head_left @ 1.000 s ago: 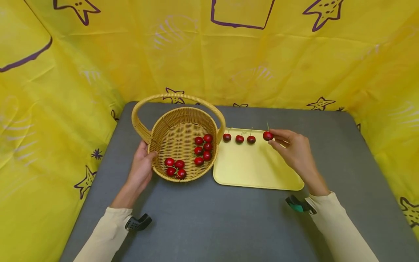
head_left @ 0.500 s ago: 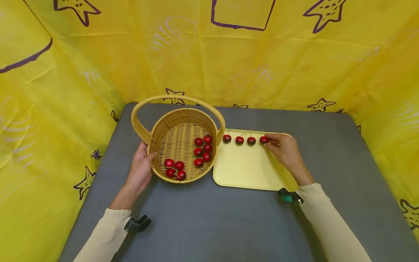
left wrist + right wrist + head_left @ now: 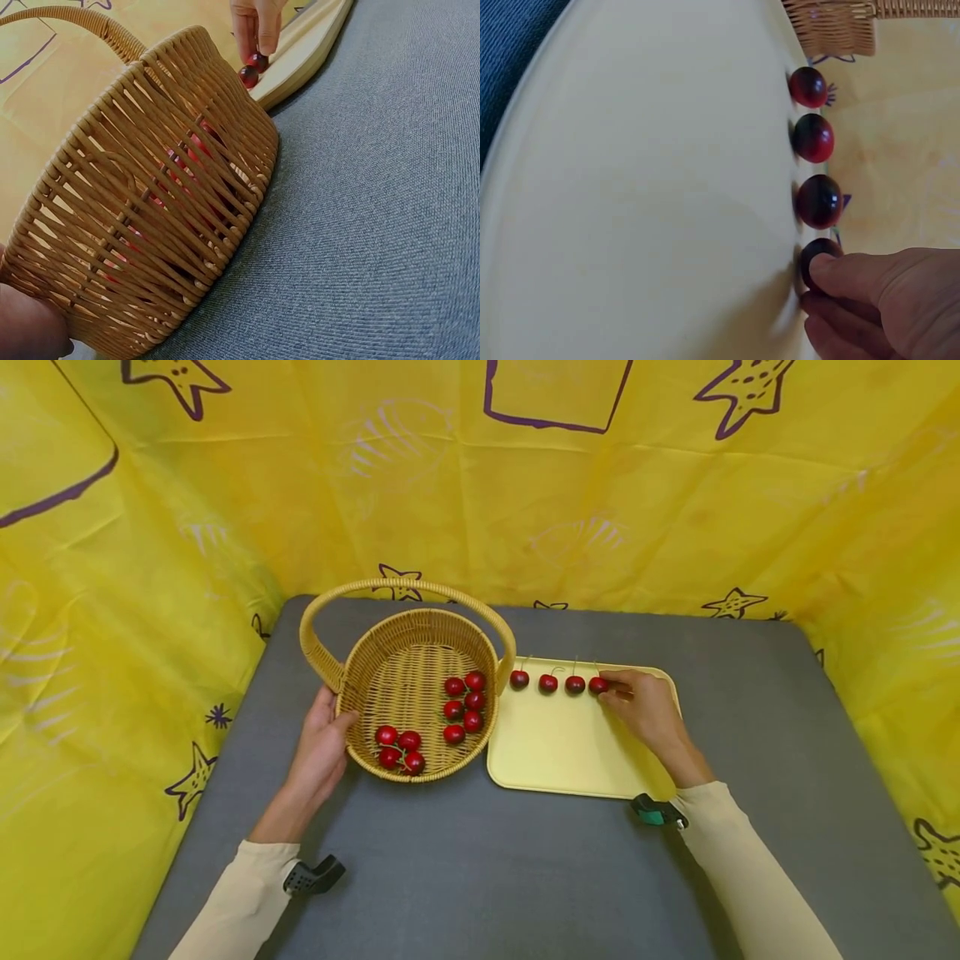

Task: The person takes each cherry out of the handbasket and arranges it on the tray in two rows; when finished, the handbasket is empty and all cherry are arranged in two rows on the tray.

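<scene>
On tray: 4 stemmed cherries, glossy, dk red/near-blk.

no text, label or number can be read (the yellow cloth bears drawn stars).

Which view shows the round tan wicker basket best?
Head: it frames the round tan wicker basket nearly whole, with its open top and arched handle. Left wrist shows mostly outer wall; right wrist, only a cropped piece.
</scene>
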### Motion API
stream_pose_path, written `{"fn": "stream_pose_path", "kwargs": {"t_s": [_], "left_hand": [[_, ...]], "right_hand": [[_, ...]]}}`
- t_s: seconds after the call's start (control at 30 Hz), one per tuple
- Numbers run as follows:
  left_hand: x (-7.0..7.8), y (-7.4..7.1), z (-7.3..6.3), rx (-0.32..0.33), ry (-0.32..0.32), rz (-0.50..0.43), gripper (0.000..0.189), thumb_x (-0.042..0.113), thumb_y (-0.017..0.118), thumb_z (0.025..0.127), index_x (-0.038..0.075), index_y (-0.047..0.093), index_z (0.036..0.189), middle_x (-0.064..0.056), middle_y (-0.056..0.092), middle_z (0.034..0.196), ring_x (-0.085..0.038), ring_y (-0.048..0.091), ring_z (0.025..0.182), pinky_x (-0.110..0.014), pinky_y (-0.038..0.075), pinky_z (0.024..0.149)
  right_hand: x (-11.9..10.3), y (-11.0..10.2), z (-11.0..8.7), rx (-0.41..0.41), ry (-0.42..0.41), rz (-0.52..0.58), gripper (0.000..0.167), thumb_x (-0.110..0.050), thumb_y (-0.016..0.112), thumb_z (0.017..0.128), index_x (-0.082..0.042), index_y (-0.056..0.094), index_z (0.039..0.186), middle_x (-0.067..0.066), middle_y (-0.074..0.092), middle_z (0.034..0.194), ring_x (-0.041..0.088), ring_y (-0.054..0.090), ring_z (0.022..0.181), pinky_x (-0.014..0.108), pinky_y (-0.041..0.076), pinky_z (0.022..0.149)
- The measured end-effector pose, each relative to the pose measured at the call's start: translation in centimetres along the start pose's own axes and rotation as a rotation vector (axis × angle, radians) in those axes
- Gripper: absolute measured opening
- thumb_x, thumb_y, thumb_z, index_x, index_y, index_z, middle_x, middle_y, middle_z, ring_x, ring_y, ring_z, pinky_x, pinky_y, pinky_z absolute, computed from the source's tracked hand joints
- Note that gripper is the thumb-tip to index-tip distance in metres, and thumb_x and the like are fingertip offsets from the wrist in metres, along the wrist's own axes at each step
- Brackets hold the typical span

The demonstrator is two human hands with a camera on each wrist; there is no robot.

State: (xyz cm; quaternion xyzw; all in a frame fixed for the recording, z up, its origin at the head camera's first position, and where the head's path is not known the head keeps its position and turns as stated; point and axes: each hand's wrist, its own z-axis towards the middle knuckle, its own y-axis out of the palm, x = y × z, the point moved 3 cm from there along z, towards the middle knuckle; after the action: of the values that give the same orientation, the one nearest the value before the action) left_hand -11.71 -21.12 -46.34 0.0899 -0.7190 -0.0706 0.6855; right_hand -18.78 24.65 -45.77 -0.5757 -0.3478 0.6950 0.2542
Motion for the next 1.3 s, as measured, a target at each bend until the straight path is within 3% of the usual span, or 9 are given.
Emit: {"fn": "stream_pose_path", "kwargs": {"t_s": [0.27,0.67,0.87,1.1,1.3], "left_hand": [[0.0,0.0,-0.1,0.000,-0.002,0.003,0.073,-0.014,0.030,0.103,0.010,0.015,0.169,-0.010,0.019,0.175,-0.028,0.019,0.160,-0.044,0.022,0.129],[0.0,-0.5,-0.4,0.015,-0.008,0.001,0.073,-0.015,0.030,0.102,0.009,0.016,0.169,-0.011,0.020,0.175,-0.029,0.020,0.159,-0.044,0.023,0.129],[0.0,-0.4,-0.3,0.011,-0.013,0.007,0.071,-0.015,0.030,0.102,0.008,0.017,0.168,-0.012,0.022,0.174,-0.030,0.022,0.159,-0.046,0.024,0.128],[0.1,-0.1,0.1,0.003,-0.002,0.003,0.075,-0.016,0.031,0.102,0.010,0.013,0.170,-0.009,0.019,0.176,-0.027,0.020,0.160,-0.047,0.021,0.129],[0.0,-0.1,0.2,0.020,-0.002,0.000,0.075,-0.016,0.031,0.101,0.009,0.014,0.169,-0.011,0.020,0.175,-0.028,0.020,0.160,-0.046,0.021,0.129]], "right_hand": [[-0.2,-0.2,-0.2,0.005,-0.020,0.000,0.038,0.003,0.076,0.093,0.009,0.070,0.130,0.029,0.073,0.122,0.047,0.072,0.107,0.057,0.058,0.094],[-0.7,0.1,0.0,-0.050,-0.013,-0.045,0.041,-0.003,0.076,0.095,0.007,0.068,0.134,0.027,0.072,0.126,0.046,0.071,0.111,0.057,0.056,0.098],[-1.4,-1.2,-0.2,-0.029,-0.035,-0.063,0.041,-0.004,0.075,0.097,0.006,0.067,0.136,0.028,0.071,0.127,0.046,0.071,0.111,0.057,0.058,0.095],[-6.1,-5.1,-0.6,0.149,-0.166,-0.027,0.037,-0.006,0.076,0.097,-0.001,0.072,0.134,0.018,0.073,0.128,0.037,0.075,0.108,0.051,0.060,0.089],[-11.9,-6.5,-2.2,0.222,-0.236,0.105,0.035,-0.011,0.077,0.097,-0.012,0.076,0.132,0.001,0.075,0.127,0.018,0.076,0.106,0.022,0.057,0.093]]}}
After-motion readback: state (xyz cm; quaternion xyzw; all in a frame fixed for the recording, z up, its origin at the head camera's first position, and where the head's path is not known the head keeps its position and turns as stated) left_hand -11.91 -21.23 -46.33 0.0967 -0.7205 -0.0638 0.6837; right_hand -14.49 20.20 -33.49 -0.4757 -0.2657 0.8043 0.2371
